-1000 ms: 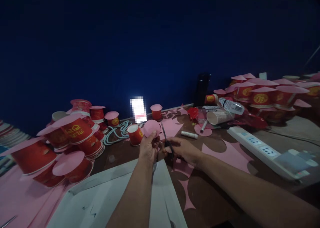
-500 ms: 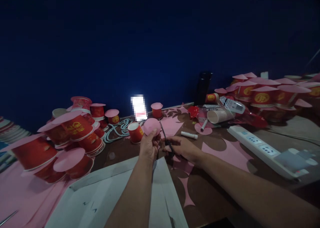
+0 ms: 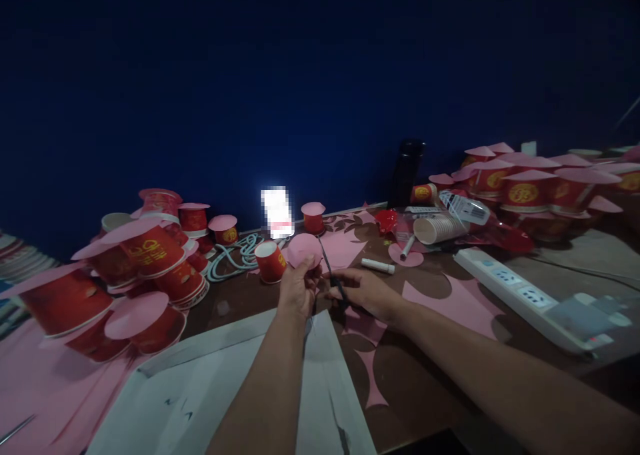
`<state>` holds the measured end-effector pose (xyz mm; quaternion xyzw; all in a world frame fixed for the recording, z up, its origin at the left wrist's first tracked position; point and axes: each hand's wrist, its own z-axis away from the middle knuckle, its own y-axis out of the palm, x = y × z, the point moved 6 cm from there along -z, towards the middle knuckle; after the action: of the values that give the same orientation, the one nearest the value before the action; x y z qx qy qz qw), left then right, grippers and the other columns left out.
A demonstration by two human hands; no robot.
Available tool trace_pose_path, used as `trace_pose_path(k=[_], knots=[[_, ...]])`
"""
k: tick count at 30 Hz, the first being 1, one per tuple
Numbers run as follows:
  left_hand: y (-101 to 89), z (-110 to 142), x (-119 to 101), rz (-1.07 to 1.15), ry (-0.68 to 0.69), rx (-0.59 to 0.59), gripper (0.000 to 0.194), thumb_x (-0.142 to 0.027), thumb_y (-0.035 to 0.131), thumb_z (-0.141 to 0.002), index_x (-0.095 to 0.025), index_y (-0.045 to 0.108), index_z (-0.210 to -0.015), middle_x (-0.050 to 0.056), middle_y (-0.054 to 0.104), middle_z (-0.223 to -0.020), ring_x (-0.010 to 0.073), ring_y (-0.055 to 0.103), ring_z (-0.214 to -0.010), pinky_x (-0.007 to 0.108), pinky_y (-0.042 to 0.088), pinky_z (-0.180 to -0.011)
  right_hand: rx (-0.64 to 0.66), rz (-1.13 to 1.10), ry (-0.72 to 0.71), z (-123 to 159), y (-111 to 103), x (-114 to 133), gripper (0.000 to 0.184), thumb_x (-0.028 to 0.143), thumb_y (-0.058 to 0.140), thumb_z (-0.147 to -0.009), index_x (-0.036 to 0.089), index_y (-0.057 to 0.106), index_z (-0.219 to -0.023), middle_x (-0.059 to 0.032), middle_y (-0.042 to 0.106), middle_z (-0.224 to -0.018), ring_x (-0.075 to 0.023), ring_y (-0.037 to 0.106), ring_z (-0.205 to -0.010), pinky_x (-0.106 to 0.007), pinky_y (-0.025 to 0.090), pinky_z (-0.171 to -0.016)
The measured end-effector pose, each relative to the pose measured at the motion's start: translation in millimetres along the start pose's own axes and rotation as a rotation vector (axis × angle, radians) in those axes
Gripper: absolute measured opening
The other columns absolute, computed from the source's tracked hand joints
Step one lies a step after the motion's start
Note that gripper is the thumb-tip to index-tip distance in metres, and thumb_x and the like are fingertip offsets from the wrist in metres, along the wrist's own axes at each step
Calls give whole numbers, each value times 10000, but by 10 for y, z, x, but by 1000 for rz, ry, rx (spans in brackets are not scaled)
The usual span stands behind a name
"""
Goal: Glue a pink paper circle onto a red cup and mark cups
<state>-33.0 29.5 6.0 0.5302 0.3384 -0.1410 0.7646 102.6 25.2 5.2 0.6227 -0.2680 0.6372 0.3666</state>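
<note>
One pink paper disc (image 3: 304,250) pinched between thumb and fingers of left hand (image 3: 299,290) — held over brown table (image 3: 415,395), just right of open red cup (image 3: 268,267). Right hand (image 3: 369,293): fingers clamped on black scissors (image 3: 338,286), blade pointing away beside disc's right edge. White marker (image 3: 378,266) lies beyond right hand. White power strip (image 3: 520,302) farther right.
</note>
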Motion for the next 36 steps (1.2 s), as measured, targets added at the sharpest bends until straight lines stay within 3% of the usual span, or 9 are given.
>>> trace_pose_path(k=[6,11,14,29,36], knots=[[2,-4,-1,-11,6,2,301,-85,756,-568,-151,587,-808,-2,634,-715,93,600,-608,195,487,-553,-13,15,-9,10,-4,7,510,328,765,-682,194,640,-1158,-19,688,-835,-108,588,-678,-219,440,-623],[-4,-13,3,-9,2,5,294,-81,749,-580,-150,584,-813,-3,631,-705,93,597,-600,200,485,-552,-8,47,7,32,18,23,544,359,747,-692,198,615,-1195,-17,681,-798,-75,520,-548,-179,359,-457],[-18,-28,11,6,0,-1,297,-74,750,-581,-146,583,-816,1,633,-714,94,601,-605,197,484,-548,-10,74,1,40,22,46,542,371,738,-697,195,614,-1194,-36,688,-850,-76,519,-555,-173,347,-439],[-12,-32,13,22,18,14,302,-67,739,-582,-149,591,-832,-1,635,-713,100,608,-615,197,490,-547,-2,9,-20,16,26,26,509,344,761,-682,183,640,-1149,-40,694,-864,-141,614,-737,-252,471,-668],[-3,-16,8,17,23,17,342,-76,750,-569,-160,587,-858,-5,637,-724,99,613,-621,199,494,-568,-7,24,0,11,21,29,515,353,770,-670,175,644,-1137,-39,692,-856,-127,602,-697,-249,465,-654]])
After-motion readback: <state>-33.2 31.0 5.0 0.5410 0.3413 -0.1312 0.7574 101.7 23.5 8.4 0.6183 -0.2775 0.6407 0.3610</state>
